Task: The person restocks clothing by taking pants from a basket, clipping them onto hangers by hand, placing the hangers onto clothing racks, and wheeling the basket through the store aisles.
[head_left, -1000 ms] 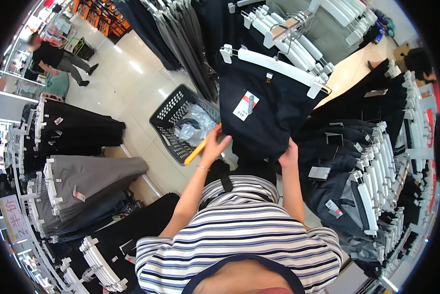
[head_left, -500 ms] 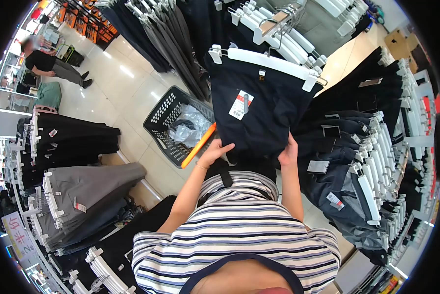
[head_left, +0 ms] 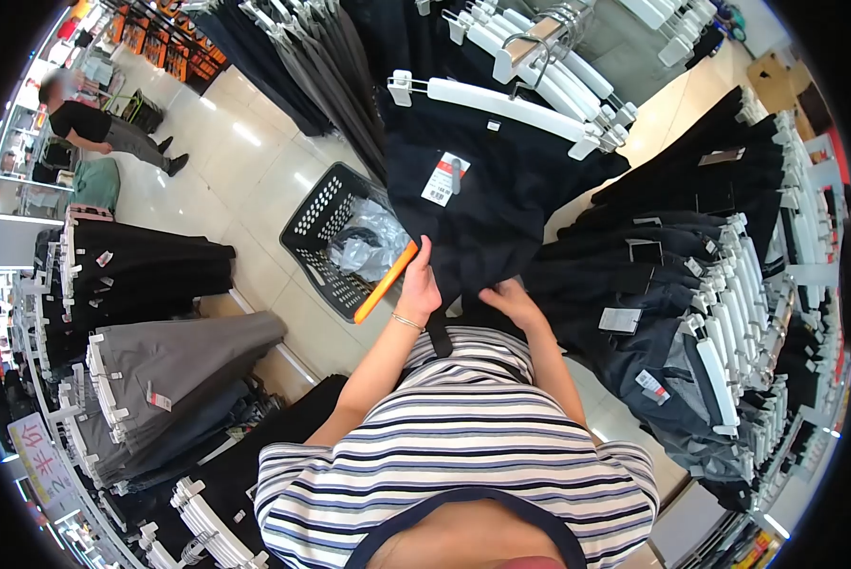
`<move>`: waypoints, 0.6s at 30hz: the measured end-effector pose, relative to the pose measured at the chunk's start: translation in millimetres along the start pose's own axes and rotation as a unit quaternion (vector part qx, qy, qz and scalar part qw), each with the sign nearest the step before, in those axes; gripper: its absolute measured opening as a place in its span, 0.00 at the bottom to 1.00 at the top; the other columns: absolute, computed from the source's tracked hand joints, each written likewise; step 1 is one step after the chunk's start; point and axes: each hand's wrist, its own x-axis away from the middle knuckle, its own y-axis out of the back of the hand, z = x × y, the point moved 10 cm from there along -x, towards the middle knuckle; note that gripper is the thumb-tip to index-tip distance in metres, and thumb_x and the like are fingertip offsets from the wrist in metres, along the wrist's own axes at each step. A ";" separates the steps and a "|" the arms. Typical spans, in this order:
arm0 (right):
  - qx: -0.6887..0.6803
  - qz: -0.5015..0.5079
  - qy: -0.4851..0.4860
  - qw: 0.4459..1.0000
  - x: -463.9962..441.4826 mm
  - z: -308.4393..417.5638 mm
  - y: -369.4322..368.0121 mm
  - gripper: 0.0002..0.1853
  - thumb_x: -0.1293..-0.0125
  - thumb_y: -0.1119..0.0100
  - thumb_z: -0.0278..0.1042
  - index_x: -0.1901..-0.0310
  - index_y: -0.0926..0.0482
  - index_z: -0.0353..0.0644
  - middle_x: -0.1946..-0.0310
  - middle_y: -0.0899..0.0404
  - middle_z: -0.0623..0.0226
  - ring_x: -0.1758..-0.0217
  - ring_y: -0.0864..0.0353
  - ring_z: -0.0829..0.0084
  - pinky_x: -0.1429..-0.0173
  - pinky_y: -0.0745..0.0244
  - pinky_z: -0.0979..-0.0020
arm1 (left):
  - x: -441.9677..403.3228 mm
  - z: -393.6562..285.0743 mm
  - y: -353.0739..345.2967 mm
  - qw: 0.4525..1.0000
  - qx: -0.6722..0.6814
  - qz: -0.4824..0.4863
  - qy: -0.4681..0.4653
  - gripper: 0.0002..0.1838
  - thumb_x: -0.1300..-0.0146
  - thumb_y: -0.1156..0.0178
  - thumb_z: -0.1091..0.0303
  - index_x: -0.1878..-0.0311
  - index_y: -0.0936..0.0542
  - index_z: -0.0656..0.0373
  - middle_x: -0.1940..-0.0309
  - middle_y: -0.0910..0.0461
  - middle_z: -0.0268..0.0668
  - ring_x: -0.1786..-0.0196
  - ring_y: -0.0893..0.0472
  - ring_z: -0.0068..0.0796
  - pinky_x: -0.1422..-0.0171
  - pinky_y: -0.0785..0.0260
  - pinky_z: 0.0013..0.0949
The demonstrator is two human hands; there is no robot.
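Observation:
Black trousers [head_left: 501,180] with a red and white price tag [head_left: 445,179] hang in front of me from a white clip hanger [head_left: 503,112]. My left hand [head_left: 420,283] is at the left edge of the cloth, thumb up, fingers closed round it. The right hand [head_left: 515,302] grips the lower part of the same cloth, its fingertips partly hidden. Beside my left hand is the orange handle [head_left: 385,283] of a dark perforated basket [head_left: 302,226]. Clear plastic packaging [head_left: 372,242] lies inside the basket.
Racks of dark trousers [head_left: 596,275] stand on the right. Grey trousers [head_left: 188,356] and black ones [head_left: 150,266] hang at the left. More hanging trousers [head_left: 321,85] are ahead. A person [head_left: 112,133] in dark clothes stands on the tiled floor [head_left: 226,180] at the upper left.
My right hand has moved left and inward, drawing the lower cloth together. My left hand has turned upright. The hanger and trousers have shifted slightly left.

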 end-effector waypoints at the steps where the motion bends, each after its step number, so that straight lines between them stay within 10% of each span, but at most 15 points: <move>1: -0.013 0.005 -0.017 1.000 1.0 6.2 -6.3 0.23 0.35 0.43 0.43 0.45 0.30 0.36 0.51 0.26 0.68 0.49 0.30 0.78 0.44 0.35 0.74 | 0.1 -5.4 1.7 1.000 -0.007 0.003 -0.013 0.24 0.32 0.53 0.52 0.42 0.31 0.61 0.44 0.27 0.41 0.41 0.28 0.39 0.35 0.37 0.41; 6: -0.078 -0.067 -0.159 0.982 7.0 -27.8 24.2 0.17 0.37 0.41 0.45 0.57 0.24 0.38 0.60 0.22 0.71 0.56 0.27 0.81 0.48 0.33 0.76 | 3.1 -49.1 20.9 0.993 -0.052 0.007 -0.105 0.18 0.31 0.51 0.61 0.42 0.32 0.59 0.44 0.28 0.41 0.40 0.30 0.38 0.33 0.40 0.42; 11: -0.328 -0.122 -0.028 0.936 -2.8 52.6 15.0 0.09 0.29 0.54 0.36 0.57 0.26 0.42 0.57 0.23 0.72 0.52 0.26 0.81 0.48 0.31 0.75 | 17.0 -31.0 -6.0 0.981 -0.182 -0.001 -0.067 0.20 0.35 0.46 0.68 0.40 0.33 0.58 0.44 0.30 0.35 0.41 0.30 0.32 0.35 0.40 0.36; 18: -0.219 -0.166 0.027 0.961 -3.0 41.9 35.9 0.08 0.30 0.51 0.36 0.61 0.26 0.43 0.60 0.22 0.74 0.56 0.27 0.86 0.51 0.32 0.79 | 27.4 -36.9 -0.8 0.852 -0.480 -0.125 -0.168 0.19 0.38 0.39 0.67 0.46 0.27 0.64 0.52 0.25 0.31 0.49 0.28 0.20 0.43 0.37 0.25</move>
